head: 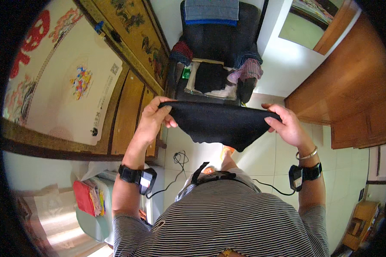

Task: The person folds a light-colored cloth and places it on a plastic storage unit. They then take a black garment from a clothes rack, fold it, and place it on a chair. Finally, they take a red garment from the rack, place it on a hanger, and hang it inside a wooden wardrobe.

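A black cloth garment [222, 123] is stretched out in the air between my two hands, its upper edge nearly straight and its lower edge hanging loose. My left hand [157, 114] pinches the left end of that upper edge between thumb and fingers. At the opposite corner, my right hand [284, 123] grips the cloth the same way. Beyond it, another black cloth [209, 77] lies on a flat, plastic-wrapped package [233, 93] on the seat of a dark armchair [218, 41].
A wooden cabinet [125, 119] with a printed sheet [70, 86] on top stands at left. Checked cloths [252, 69] hang over the armchair's arms, and a grey-blue towel [211, 11] over its back. Wooden furniture [347, 74] stands at right. A cable [172, 181] dangles by my left forearm.
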Demonstrator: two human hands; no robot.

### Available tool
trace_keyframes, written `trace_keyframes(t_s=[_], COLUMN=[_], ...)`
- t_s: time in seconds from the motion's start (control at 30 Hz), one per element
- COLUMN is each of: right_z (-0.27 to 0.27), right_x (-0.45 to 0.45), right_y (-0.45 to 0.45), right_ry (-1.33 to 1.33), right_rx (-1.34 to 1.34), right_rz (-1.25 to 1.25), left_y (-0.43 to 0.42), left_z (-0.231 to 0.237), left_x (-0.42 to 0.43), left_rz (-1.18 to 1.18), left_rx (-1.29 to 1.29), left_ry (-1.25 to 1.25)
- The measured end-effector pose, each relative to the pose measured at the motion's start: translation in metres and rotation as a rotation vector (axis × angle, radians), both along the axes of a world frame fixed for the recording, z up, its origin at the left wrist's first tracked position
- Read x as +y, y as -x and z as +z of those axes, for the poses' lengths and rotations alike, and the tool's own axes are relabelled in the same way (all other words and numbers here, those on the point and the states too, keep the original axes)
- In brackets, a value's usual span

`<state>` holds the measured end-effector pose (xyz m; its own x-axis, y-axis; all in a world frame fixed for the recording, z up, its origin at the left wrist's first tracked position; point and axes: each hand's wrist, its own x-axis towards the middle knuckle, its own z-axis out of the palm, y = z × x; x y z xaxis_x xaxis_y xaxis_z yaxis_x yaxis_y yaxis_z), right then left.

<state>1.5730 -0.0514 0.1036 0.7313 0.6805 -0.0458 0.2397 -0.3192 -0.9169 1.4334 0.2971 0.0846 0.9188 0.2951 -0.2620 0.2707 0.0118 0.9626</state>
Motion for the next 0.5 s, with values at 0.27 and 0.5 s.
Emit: trace_keyframes(t_s=[0.27, 0.5], right_z=[-0.035, -0.051], right_x=[0.060, 0.116], right_y=[-0.175, -0.284], right_ry=[0.042, -0.268], right_rx=[0.034, 0.001], right_rz=[-0.045, -0.141], left_y=[-0.169, -0.285], left_z=[-0.007, -0.007], left_x=[0.048, 0.086], left_rz=[0.097, 0.187], left_rx=[0.021, -0.234], left_ry=[-0.073, -0.107])
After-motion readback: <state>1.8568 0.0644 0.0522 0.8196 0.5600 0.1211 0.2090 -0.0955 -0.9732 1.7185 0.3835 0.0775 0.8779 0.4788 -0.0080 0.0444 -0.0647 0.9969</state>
